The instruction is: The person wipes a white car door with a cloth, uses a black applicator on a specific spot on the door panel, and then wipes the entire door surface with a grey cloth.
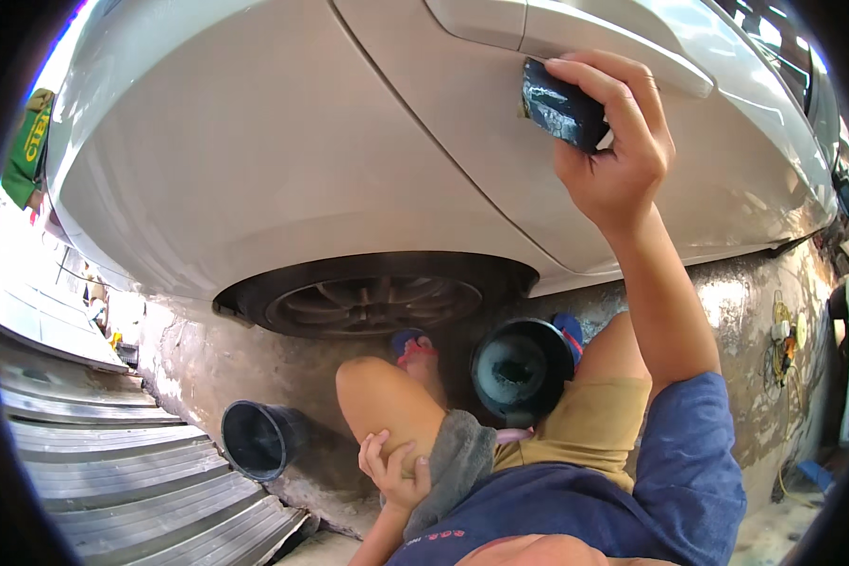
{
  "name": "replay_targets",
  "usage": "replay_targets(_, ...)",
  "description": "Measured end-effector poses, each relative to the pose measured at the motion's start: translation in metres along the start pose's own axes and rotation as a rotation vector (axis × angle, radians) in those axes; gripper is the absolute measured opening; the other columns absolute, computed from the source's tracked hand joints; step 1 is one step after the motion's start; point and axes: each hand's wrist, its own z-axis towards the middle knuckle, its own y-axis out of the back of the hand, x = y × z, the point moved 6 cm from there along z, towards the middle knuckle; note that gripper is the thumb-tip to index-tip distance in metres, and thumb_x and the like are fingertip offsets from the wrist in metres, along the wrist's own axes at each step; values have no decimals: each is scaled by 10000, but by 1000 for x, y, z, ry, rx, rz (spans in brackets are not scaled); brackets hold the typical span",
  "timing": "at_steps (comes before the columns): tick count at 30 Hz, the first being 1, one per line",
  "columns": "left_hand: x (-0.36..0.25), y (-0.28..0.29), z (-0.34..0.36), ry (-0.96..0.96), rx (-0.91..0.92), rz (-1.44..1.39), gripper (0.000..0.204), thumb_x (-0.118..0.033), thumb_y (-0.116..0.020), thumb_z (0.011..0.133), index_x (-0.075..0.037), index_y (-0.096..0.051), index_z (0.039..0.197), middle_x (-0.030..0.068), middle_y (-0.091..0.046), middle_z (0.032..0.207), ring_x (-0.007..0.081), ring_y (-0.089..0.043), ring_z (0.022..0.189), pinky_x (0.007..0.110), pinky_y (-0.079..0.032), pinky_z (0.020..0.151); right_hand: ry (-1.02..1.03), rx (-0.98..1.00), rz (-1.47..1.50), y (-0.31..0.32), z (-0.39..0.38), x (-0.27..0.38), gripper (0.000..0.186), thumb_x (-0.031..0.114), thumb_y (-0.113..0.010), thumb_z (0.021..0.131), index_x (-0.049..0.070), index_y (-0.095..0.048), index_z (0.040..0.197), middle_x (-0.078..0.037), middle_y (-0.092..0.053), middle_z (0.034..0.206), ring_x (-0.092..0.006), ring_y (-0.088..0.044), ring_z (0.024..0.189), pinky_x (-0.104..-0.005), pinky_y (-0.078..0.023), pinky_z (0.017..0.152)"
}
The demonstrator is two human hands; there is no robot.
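My right hand [627,151] is raised, its fingers and thumb closed around a dark, rectangular, wet-looking block [563,106] with whitish streaks. The block is right at the door panel of a pale car [387,179], just below the door handle [623,47]. Whether its far face touches the paint is hidden. My left hand [396,469] rests on my bent left leg with its fingers apart, holding nothing. Beside it, a grey towel [453,462] is draped over my thigh. Between my legs stands a black bucket [486,377] with murky liquid inside.
A second dark bucket [253,441] stands to the left, near corrugated metal sheets [123,462]. The car's rear wheel [373,304] sits close before my feet. A yellow cable [781,349] lies on the wet concrete at right. A green bag-like thing [28,151] shows far left.
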Motion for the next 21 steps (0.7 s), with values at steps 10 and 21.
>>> replay_targets(10,-62,-36,125,-127,350,-132,328,-314,-786,827,-97,-705,1059,62,-660,1111,271,-624,1104,503,-365,1088,-4,41,-127,-6,-2,-3,590,-122,-673,520,51,-794,1071,-82,-619,938,-202,-641,831,-289,-552,756)
replay_targets(21,-50,-184,145,-236,819,-346,389,-420,-651,972,-77,-690,1150,126,-680,1169,328,-670,1076,498,-501,929,31,45,-204,-23,6,5,551,-114,-686,520,50,-786,1037,-80,-616,934,-207,-641,834,-293,-553,759)
